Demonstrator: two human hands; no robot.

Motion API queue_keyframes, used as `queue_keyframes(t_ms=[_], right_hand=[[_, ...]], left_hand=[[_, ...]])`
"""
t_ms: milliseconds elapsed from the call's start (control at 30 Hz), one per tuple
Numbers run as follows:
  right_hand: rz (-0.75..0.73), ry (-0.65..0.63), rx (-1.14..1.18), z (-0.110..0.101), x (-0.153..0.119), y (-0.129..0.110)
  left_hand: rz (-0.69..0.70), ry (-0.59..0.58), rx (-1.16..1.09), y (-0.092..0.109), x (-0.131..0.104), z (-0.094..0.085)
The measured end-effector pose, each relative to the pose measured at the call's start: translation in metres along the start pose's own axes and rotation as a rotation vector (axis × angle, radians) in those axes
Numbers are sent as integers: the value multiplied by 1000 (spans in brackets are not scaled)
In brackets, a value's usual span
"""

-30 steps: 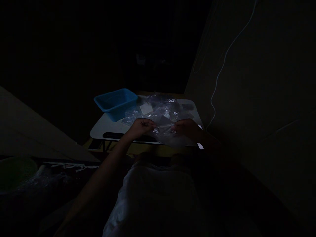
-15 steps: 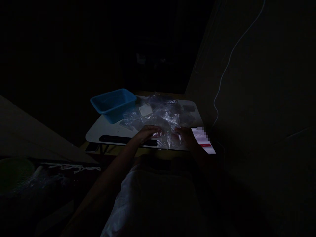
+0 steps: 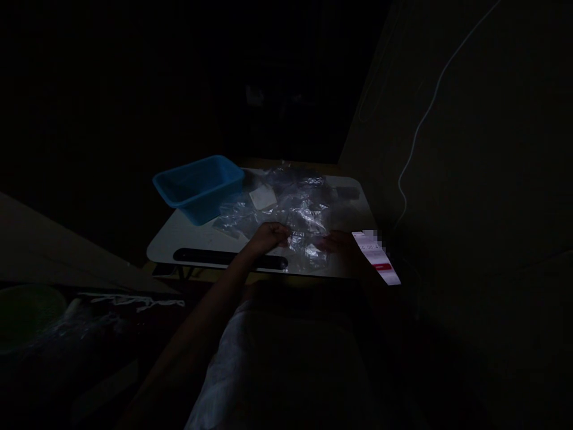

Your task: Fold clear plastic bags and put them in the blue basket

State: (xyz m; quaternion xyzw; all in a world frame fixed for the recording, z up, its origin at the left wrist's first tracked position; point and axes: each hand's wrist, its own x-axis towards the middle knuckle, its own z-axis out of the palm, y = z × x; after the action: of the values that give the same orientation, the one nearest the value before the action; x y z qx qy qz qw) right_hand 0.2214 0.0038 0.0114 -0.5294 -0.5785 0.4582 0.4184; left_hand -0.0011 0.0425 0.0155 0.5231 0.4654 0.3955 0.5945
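"Near the middle of the near edge of the tabletop, what is held?"

"Clear plastic is spanned between the two hands. Its left side is pinched by the left grip. Whether its right side is grasped by the right grip cannot be told, since that hand is sunk in shadow."

"By what might trouble be caused?"

"Chiefly by poor light and thin material. Beyond the hands, crumpled plastic is spread, and no boundary between the two can be made out; the wrong layer could easily be caught, or the film torn if it were pulled unevenly. If the heap were dragged, the pale square item among its folds could be shifted too. At the right end, the lit phone is placed close beside the right forearm and could be nudged off by an outward sweep. The blue basin, at the far left, is judged to be less exposed."

"How are the arms posed?"

"The left forearm is extended diagonally from the near left, with its fingers bent inward. The right is brought in from the near right, its fingertips directed left, so that the two hands are set facing each other."
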Motion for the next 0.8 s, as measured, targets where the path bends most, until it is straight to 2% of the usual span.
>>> queue_keyframes(t_ms=[200, 367, 567, 800], right_hand=[[10, 54, 136, 0, 1, 10], [-16, 18, 52, -2, 2, 10], [-67, 23, 69, -3, -1, 9], [-171, 17, -191, -9, -2, 8]], left_hand=[[-12, -3, -36, 4, -6, 1], [-21, -27, -74, 6, -8, 1], [19, -82, -82, 6, -10, -2], [79, -87, -51, 4, -12, -4]])
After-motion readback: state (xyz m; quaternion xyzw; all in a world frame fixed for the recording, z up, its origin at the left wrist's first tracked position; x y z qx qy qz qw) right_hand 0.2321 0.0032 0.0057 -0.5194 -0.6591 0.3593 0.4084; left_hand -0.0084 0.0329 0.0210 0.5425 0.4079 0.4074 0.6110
